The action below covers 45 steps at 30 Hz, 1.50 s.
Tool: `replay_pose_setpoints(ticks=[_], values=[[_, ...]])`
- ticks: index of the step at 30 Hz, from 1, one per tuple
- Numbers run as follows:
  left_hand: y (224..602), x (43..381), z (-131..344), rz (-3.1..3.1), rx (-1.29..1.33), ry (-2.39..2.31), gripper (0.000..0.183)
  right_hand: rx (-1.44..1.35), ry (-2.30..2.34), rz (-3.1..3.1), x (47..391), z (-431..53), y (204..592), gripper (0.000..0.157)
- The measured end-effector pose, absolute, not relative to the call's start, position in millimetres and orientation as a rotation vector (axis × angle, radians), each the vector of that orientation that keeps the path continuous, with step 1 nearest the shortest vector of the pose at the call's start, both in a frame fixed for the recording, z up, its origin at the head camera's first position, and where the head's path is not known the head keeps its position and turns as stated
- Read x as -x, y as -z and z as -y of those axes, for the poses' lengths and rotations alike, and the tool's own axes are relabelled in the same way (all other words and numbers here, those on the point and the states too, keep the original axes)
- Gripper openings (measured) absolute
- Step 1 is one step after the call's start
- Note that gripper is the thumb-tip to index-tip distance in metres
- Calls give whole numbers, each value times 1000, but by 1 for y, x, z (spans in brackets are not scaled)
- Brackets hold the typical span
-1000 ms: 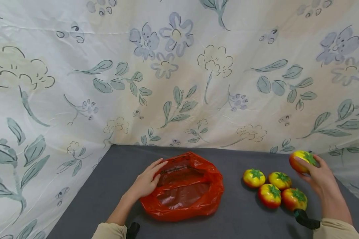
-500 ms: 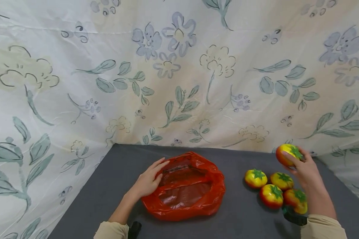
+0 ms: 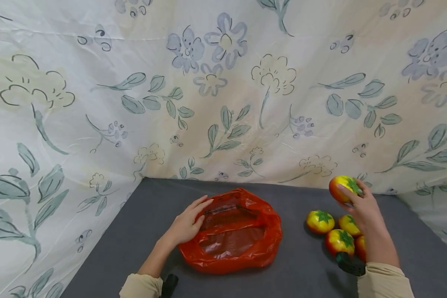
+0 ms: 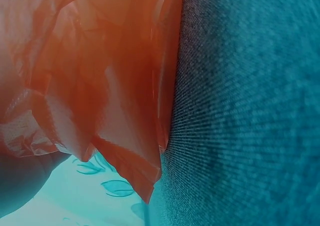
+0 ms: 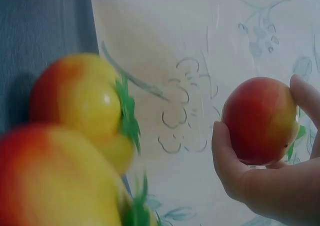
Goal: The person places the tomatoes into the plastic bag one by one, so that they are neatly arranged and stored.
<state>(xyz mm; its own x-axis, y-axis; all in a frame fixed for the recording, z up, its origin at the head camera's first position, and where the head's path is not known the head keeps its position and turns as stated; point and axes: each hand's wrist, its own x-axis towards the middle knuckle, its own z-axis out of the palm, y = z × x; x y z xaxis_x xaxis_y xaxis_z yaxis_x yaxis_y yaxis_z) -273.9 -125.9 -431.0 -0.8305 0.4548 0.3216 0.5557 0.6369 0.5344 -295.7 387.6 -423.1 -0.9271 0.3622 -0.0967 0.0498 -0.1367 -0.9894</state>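
Observation:
My left hand (image 3: 188, 221) holds the left rim of a red plastic bag (image 3: 242, 260), its thumb at the opening. The bag lies with its mouth open upward and folded edges around it. The left wrist view shows the bag's thin film (image 4: 110, 76) close up, with only part of the hand. On the right, my right hand (image 3: 366, 209) grips a red-yellow toy tomato (image 3: 344, 188) with a green star-shaped top, raised above the table. Thumb and fingers curl round this tomato (image 5: 260, 121) in the right wrist view. Several similar tomatoes (image 3: 339, 242) sit below that hand, partly hidden by its wrist.
A dark grey tabletop (image 3: 294, 269) lies beneath everything. Floral cloth (image 3: 223, 103) hangs behind the table and along its left and right sides. A black strap piece (image 3: 350, 265) juts from the right wrist, overlapping the front tomatoes.
My right hand has moved left with its tomato, from the right of the group to above it. The left hand stays at the bag's rim. The head view has shifted slightly.

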Motion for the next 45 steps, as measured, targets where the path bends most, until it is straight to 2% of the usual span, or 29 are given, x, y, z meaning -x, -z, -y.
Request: replay_pose_setpoints(ticks=[7, 11, 16, 25, 35, 45], values=[[435, 273, 128, 2703, 832, 948, 53, 471, -2218, 1959, 273, -324, 384, 95], [434, 273, 126, 2698, 856, 958, 52, 469, -2270, 1918, 267, -305, 373, 98], [434, 275, 123, 2697, 873, 962, 53, 440, -2337, 1856, 265, -297, 370, 100], [436, 273, 123, 2708, 879, 951, 54, 415, -2338, 1844, 272, -288, 373, 93], [434, 274, 123, 2700, 896, 962, 55, 254, -2378, 1925, 265, -265, 362, 87], [430, 276, 122, 2712, 908, 953, 56, 179, -2234, 2106, 268, -244, 363, 93]])
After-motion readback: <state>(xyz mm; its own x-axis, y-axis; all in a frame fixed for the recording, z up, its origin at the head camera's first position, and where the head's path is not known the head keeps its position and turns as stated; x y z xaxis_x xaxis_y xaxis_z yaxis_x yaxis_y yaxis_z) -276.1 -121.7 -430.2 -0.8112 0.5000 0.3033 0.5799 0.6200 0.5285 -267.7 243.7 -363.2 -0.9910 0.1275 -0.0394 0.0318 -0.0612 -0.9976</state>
